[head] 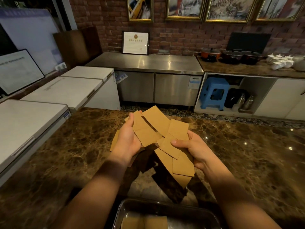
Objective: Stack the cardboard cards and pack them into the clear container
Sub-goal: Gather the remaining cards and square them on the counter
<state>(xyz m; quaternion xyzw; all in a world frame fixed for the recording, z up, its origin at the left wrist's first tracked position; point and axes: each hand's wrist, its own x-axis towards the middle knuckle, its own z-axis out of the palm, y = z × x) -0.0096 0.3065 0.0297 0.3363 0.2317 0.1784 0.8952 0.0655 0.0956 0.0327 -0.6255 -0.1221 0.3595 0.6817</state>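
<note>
Both hands hold a loose, fanned bunch of cards (155,129) above the marble counter (247,154) at frame centre. The left hand (127,138) cups the bunch from the left, fingers curled round its upper edge; the right hand (193,149) grips the right side, thumb pressed on top of one card. The cards lie at many angles and overlap only in part, and several hang below the hands toward the lower middle of the frame. The likely fault from here is a spill: the hanging cards are held only by friction with their neighbours, so squaring the bunch or loosening either grip may let them slide onto the counter. A crooked stack may also catch on the rim of the container (217,217), which sits at the bottom edge of the frame with some cards (145,222) already inside. Nothing visible lies between hands and container, though the forearms hide part of its rim. White chest freezers (66,91) stand at the left, a steel cabinet (148,63) at upper centre, and a blue stool (214,93) at the right.
</note>
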